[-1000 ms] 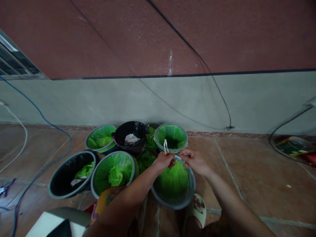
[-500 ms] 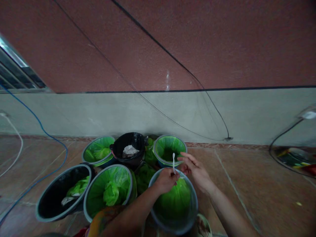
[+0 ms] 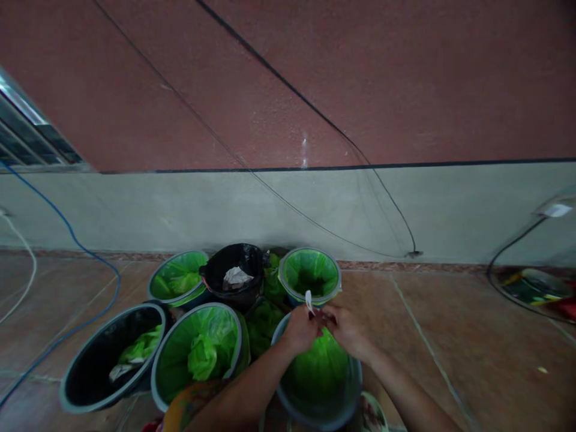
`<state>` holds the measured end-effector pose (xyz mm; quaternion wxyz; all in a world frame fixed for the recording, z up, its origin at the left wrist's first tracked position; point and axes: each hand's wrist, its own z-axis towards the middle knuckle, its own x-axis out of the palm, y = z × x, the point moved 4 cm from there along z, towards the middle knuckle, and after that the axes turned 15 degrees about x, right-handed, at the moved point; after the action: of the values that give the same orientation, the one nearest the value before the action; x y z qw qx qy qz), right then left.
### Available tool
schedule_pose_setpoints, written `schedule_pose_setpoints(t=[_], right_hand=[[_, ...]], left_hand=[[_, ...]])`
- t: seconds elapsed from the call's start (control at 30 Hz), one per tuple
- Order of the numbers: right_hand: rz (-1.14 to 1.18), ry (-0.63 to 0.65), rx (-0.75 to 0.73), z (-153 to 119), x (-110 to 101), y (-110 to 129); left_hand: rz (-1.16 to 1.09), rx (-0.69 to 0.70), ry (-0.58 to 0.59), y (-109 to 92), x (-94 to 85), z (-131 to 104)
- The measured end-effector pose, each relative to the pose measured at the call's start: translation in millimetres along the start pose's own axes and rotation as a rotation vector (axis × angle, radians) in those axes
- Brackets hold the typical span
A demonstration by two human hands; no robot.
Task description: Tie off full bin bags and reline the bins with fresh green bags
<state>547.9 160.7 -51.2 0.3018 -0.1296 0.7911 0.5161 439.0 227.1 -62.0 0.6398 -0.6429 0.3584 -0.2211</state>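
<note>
Item: white tie strip (image 3: 308, 300), pinched in your left hand (image 3: 300, 329), upright over the near bin (image 3: 318, 401)'s far rim. Your right hand (image 3: 345, 329) closes beside it, fingertips touching; what it grips is unclear.

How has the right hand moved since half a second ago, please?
Yes. The right hand has closed in leftward on the left hand, meeting it at the white strip over the bin rim.
</note>
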Motion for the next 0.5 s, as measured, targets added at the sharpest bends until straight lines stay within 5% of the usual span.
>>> schedule_pose_setpoints(t=[0.3, 0.5], right_hand=[[-0.165, -0.089, 0.166, -0.1, -12.0, -0.2], [-0.124, 0.016, 0.09, 4.3, 1.8, -19.1]], left_hand=[[-0.397, -0.269, -0.13, 4.5, -4.2, -6.2], [-0.19, -0.187, -0.166, 12.1, -11.3, -0.4]])
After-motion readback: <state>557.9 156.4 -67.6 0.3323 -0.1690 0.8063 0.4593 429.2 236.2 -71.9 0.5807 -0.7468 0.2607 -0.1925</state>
